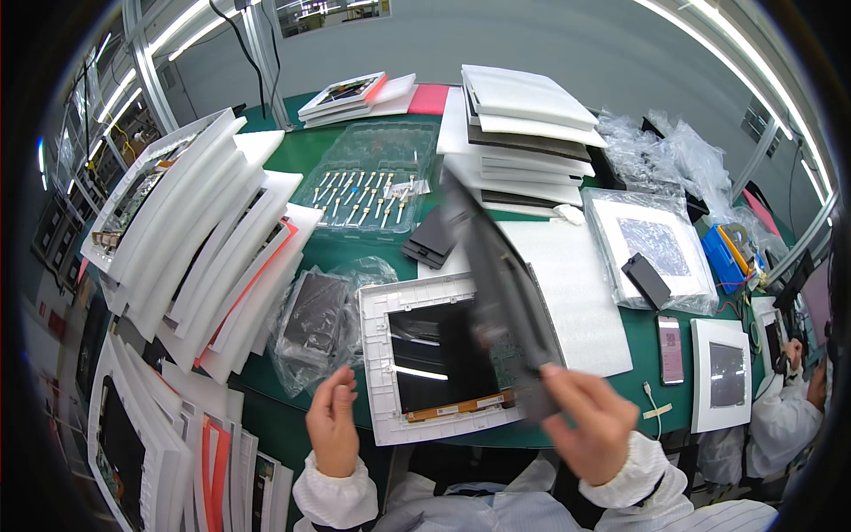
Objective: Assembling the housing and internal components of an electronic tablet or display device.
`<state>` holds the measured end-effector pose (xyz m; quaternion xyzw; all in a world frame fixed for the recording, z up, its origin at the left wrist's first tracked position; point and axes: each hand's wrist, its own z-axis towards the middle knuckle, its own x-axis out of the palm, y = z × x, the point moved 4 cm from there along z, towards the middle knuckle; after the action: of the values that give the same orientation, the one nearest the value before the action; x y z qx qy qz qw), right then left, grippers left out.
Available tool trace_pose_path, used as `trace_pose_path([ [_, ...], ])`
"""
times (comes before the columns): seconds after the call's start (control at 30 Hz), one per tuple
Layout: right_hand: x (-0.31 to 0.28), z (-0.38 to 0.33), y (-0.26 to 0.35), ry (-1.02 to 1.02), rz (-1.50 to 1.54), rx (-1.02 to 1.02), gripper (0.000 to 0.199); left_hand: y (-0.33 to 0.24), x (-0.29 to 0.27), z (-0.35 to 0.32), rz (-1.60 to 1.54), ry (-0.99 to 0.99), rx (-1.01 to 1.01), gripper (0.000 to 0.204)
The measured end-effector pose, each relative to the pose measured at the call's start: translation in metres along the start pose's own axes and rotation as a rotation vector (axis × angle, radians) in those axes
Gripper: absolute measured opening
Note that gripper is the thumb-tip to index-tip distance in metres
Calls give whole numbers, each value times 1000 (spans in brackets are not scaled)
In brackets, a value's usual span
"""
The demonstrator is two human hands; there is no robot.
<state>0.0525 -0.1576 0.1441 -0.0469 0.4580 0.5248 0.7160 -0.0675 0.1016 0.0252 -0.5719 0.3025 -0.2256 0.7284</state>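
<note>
My right hand grips the lower end of a dark grey panel. The panel stands tilted, nearly edge-on and slightly blurred, over a white frame. Inside that frame lies a dark glossy display, with a brown flat strip along its lower edge. Part of a green circuit board shows behind the panel, which hides the frame's right side. My left hand hovers beside the frame's lower left corner, fingers loosely bent and holding nothing. Left of the frame, a dark flat part lies in clear plastic wrap.
Stacks of white frames and foam sheets lean at the left; another foam stack stands behind. A clear tray holds several small cables. To the right are a bagged white frame, a phone and a co-worker's hand.
</note>
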Motion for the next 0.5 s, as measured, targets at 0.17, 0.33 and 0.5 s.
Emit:
trace_pose_path([
  [0.17, 55, -20, 17, 286, -139, -197, 40, -27, 10, 18, -700, 210, -258, 40],
  [0.33, 89, -36, 15, 385, -153, -205, 38, 17, 10, 11, -274, 212, -277, 57],
  [0.5, 92, -42, -3, 420, -3, -125, 38, 29, 13, 14, 86, 183, -252, 47],
])
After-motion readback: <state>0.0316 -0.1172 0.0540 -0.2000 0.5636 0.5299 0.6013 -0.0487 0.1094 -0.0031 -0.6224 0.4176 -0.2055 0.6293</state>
